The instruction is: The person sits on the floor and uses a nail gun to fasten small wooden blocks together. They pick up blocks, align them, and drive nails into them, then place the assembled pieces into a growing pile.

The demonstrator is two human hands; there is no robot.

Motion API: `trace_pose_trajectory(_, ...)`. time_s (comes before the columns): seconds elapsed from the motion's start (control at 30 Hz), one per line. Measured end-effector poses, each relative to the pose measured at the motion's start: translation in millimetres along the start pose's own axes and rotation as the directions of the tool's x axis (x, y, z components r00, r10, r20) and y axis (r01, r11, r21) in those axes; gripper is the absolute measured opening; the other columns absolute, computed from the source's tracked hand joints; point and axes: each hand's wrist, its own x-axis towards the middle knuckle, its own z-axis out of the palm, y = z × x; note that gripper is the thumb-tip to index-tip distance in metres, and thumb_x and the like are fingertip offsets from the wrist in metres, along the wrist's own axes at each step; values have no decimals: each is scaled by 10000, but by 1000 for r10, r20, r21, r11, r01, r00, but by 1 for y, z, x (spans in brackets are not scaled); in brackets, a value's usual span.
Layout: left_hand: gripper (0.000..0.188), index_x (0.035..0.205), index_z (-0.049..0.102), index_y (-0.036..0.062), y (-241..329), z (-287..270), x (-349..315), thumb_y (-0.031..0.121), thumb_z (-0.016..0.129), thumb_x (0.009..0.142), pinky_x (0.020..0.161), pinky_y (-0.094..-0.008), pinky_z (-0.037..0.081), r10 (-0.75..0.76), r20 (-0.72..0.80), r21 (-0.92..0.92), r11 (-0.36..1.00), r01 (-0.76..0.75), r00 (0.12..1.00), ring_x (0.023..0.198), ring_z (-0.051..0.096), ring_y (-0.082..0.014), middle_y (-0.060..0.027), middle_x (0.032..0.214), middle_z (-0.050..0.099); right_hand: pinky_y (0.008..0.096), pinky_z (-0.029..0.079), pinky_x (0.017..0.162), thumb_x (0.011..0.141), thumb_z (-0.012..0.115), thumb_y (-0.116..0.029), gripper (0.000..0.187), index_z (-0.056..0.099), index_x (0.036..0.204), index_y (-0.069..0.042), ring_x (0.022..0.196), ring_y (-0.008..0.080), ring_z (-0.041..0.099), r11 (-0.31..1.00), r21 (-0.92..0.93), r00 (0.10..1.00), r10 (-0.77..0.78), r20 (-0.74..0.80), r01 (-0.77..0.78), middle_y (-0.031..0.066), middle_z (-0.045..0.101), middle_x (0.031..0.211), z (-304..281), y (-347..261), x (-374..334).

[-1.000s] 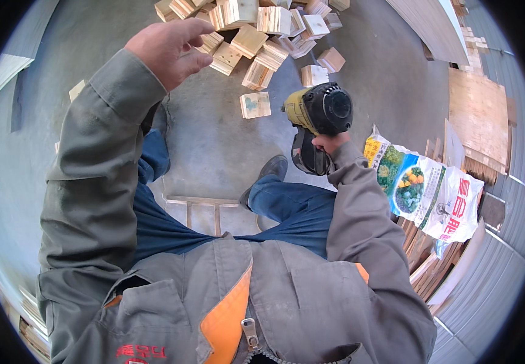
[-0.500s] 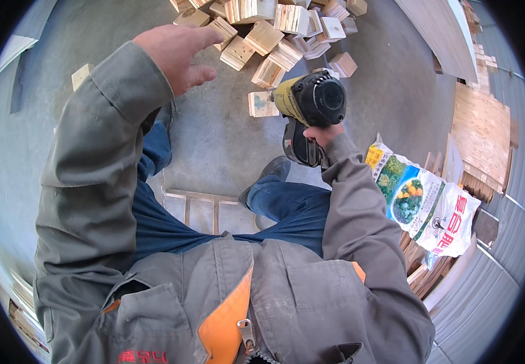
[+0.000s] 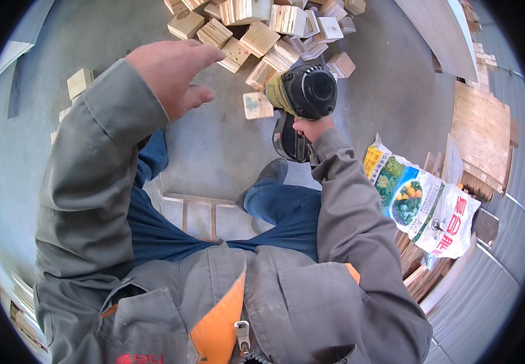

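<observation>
My right hand (image 3: 313,128) is wrapped round the handle of a yellow-and-black cordless power tool (image 3: 302,94), shaped like an impact driver. The tool's nose points up and left, and a black battery-like base (image 3: 290,141) hangs below. Its exact kind and tip do not show. My left hand (image 3: 174,76) is held out in front with the thumb spread from the fingers, and nothing shows in it. Beyond both hands lies a heap of layered wooden blocks (image 3: 259,39). One single block (image 3: 257,105) sits just left of the tool.
A printed white sack (image 3: 423,200) rests on stacked wood strips at the right. Plywood sheets (image 3: 480,130) are stacked behind it. More blocks (image 3: 80,83) lie at the far left. A wooden frame (image 3: 199,199) is on the floor between my legs.
The tool and my right hand have shifted slightly left. My left hand has come slightly nearer, still spread. My view has turned a little, and more blocks show beside my left sleeve.
</observation>
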Motion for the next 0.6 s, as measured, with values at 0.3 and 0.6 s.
trace_pose_trajectory(0.3,549,1399,569,97,-5,2,1,194,760,893,992,-427,526,16,30,29,999,-17,999,1168,637,-350,-146,1264,666,350,496,521,714,746,-12,138,703,845,-5,557,156,629,991,-62,993,117,-2,-117,60,670,656,-32,29,-36)
trace_pose_trajectory(0.6,549,1389,583,98,3,13,15,219,772,888,999,-432,520,3,77,56,998,-7,997,1164,639,-349,-143,1260,669,368,536,580,745,765,-80,123,729,829,1,592,175,665,919,-184,937,336,-94,-348,78,694,667,-55,61,-52)
